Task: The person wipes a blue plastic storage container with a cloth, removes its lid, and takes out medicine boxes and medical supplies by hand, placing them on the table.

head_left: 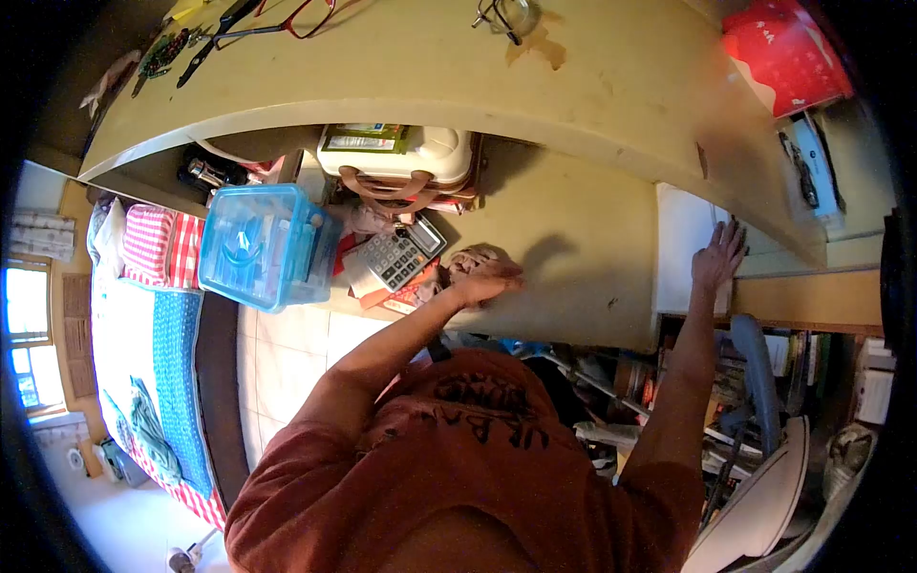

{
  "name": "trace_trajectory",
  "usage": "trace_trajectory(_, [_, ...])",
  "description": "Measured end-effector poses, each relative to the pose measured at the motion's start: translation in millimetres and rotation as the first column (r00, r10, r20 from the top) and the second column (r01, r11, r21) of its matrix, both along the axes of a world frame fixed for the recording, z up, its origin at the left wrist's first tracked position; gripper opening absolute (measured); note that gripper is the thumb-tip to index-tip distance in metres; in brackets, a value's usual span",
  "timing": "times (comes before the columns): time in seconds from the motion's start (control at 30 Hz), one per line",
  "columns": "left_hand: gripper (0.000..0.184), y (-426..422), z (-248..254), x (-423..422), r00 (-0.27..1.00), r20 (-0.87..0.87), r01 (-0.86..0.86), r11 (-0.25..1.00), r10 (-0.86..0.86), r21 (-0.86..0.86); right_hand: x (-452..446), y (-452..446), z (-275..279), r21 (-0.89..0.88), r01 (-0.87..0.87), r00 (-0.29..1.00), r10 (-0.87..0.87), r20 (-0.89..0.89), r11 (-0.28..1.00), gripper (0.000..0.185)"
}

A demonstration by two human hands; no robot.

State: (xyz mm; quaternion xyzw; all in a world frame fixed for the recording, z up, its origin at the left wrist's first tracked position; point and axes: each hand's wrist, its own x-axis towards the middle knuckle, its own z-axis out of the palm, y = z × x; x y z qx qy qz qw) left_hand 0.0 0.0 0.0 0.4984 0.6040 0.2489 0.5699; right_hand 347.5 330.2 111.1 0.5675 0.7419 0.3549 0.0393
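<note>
My left hand [489, 286] is closed on a crumpled brownish-pink cloth [475, 260], low over the yellowish shelf surface [583, 229]. Part of the cloth shows beyond the hand; the fingertips are partly hidden. A calculator [401, 256] lies tilted on papers and a red booklet [413, 289], just left of the cloth. My right hand [718, 256] rests with fingers stretched out at the right edge of a white panel [676, 250] and holds nothing.
A translucent blue plastic box [250, 250] stands at the left edge. Behind the calculator sits a white-and-brown case [444, 158] with handles. An upper shelf [401, 72] overhangs, bearing red-framed glasses [308, 21]. Books [788, 353] and a grey-blue curved piece [755, 368] are at lower right.
</note>
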Motion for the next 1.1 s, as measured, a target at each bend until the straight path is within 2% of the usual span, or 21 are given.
trace_trajectory(0.07, [0.055,-7,-22,-2,0.996,0.038,-0.080,0.994,0.077,0.077,-3,-1,7,0.022,-0.009,0.998,0.010,-0.058,1.000,0.068])
trace_trajectory(0.2, [0.048,-29,-51,-16,0.997,0.002,-0.079,0.980,0.080,0.181,-18,-11,6,0.000,0.007,0.999,-0.007,-0.041,1.000,0.066])
trace_trajectory(0.27, [0.041,-40,5,-15,0.887,0.271,-0.341,0.926,0.373,-0.160,-29,-19,10,-0.053,0.022,1.000,-0.023,-0.016,0.998,0.067])
trace_trajectory(0.3, [0.041,-41,12,-14,0.877,0.264,-0.370,0.915,0.401,-0.159,-32,-19,11,-0.042,-0.047,0.994,0.043,-0.101,0.998,0.069])
trace_trajectory(0.33, [0.040,-42,17,-14,0.868,0.291,-0.398,0.914,0.403,-0.079,-28,-7,4,0.012,-0.132,0.980,0.133,-0.149,0.991,0.068])
trace_trajectory(0.4, [0.037,-51,10,-28,0.899,0.264,-0.414,0.876,0.350,0.247,-44,-3,-27,0.098,-0.259,0.903,0.277,-0.328,0.961,0.066])
trace_trajectory(0.43, [0.037,-58,18,-37,0.891,0.255,-0.435,0.866,0.375,0.246,-63,-7,-39,0.095,-0.284,0.893,0.300,-0.336,0.954,0.066])
trace_trajectory(0.5, [0.034,-75,36,-52,0.760,0.455,-0.572,0.811,0.464,0.128,-98,-24,-63,0.097,-0.677,0.520,0.567,-0.638,0.730,0.064])
trace_trajectory(0.57, [0.030,-96,81,-78,0.770,0.323,-0.624,0.755,0.550,0.201,-162,-89,-79,-0.017,-0.703,0.473,0.450,-0.757,0.711,0.063])
trace_trajectory(0.6, [0.029,-107,79,-91,0.744,0.325,-0.663,0.704,0.583,0.254,-188,-113,-95,-0.058,-0.782,0.395,0.422,-0.816,0.620,0.059])
trace_trajectory(0.63, [0.028,-118,77,-108,0.719,0.329,-0.695,0.648,0.612,0.313,-214,-137,-112,-0.096,-0.849,0.324,0.370,-0.871,0.520,0.055])
trace_trajectory(0.7, [0.026,-147,117,-146,0.732,0.062,-0.612,0.614,0.679,0.499,-276,-216,-81,-0.296,-0.941,0.299,-0.007,-0.954,0.163,0.043])
trace_trajectory(0.73, [0.023,-165,102,-170,0.640,0.101,-0.694,0.516,0.762,0.502,-307,-255,-66,-0.360,-0.933,0.352,-0.211,-0.912,-0.001,0.037])
trace_trajectory(0.77, [0.023,-185,139,-178,0.503,0.087,-0.836,0.459,0.860,0.301,-329,-280,-78,-0.393,-0.914,0.405,-0.223,-0.887,-0.098,0.037])
trace_trajectory(0.8, [0.024,-205,134,-202,0.434,-0.006,-0.795,0.386,0.901,0.467,-350,-304,-90,-0.422,-0.885,0.459,-0.229,-0.858,-0.194,0.041])
trace_trajectory(0.83, [0.025,-225,121,-234,0.345,-0.078,-0.714,0.315,0.935,0.625,-373,-331,-84,-0.357,-0.885,0.434,-0.254,-0.864,-0.299,0.048])
trace_trajectory(0.9, [0.029,-273,97,-301,0.112,-0.181,-0.650,0.209,0.977,0.730,-411,-378,-75,-0.331,-0.862,0.467,-0.350,-0.812,-0.382,0.065])
trace_trajectory(0.93, [0.034,-293,95,-324,-0.006,-0.295,-0.595,0.233,0.955,0.769,-427,-394,-59,-0.330,-0.863,0.465,-0.346,-0.815,-0.382,0.065])
trace_trajectory(1.0, [0.047,-334,76,-373,-0.218,-0.497,-0.593,0.290,0.840,0.751,-454,-419,-17,-0.384,-0.871,0.491,-0.601,-0.631,-0.307,0.086])
trace_trajectory(1.03, [0.054,-353,52,-398,-0.287,-0.589,-0.646,0.301,0.756,0.701,-464,-427,-17,-0.388,-0.872,0.487,-0.600,-0.634,-0.297,0.086])
trace_trajectory(1.1, [0.068,-383,27,-424,-0.283,-0.647,-0.725,0.284,0.708,0.627,-479,-439,-19,-0.464,-0.851,0.476,-0.733,-0.486,-0.245,0.100])
